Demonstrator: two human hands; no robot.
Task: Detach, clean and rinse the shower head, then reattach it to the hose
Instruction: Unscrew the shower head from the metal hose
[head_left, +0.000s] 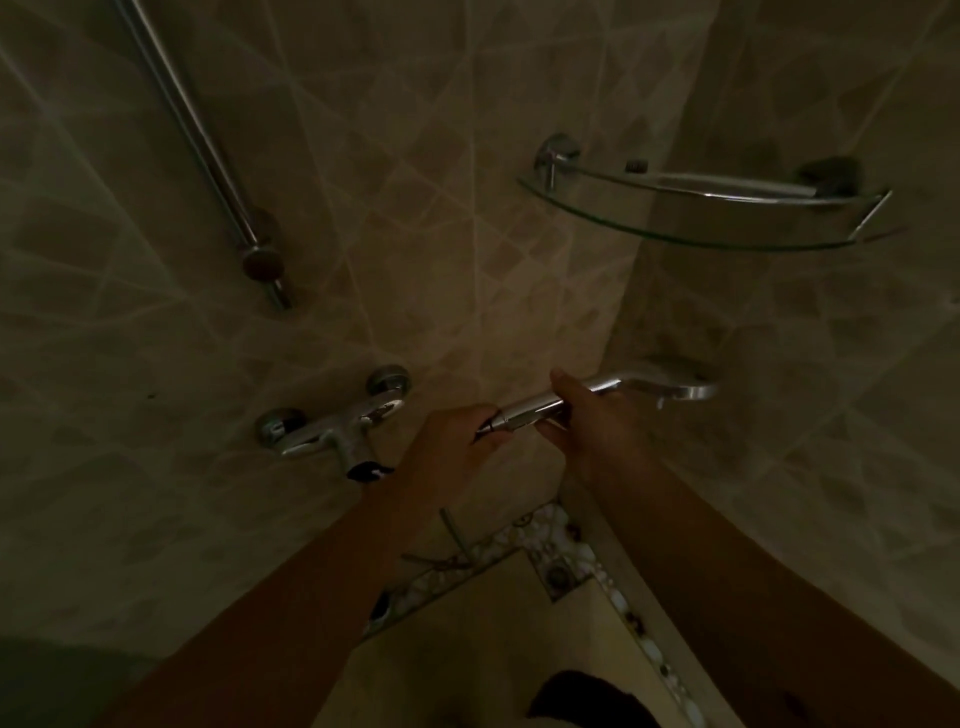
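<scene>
In a dim, tiled shower corner, seen from my head camera looking down, both of my bare forearms reach forward toward the middle of the view. My right hand (582, 410) is wrapped around the chrome handle of the shower head (644, 389), fingers curled over the top and thumb underneath, holding it roughly level. The round spray end points to the right, close to the right-hand wall, and the handle's narrow end points left toward my other hand. My left hand (457, 436) is closed around that narrow end, fingertips pinched on the joint where the handle tapers. The light is too poor for me to tell whether the hose is joined there. A thin line that may be the hose (453, 530) shows below my left hand, against the wall near the floor.

To the left of my left hand, the chrome mixer tap (337, 423) is fixed to the wall, with a dark stub hanging beneath it. Above it, a slanted chrome slide rail (202, 140) runs from the top left down to a round wall mount. On the upper right, a curved glass corner shelf (717, 228) with a chrome rail spans the corner. At the bottom, a pebble-patterned border (550, 530) edges the yellowish floor, with a small square drain (558, 576) set in it.
</scene>
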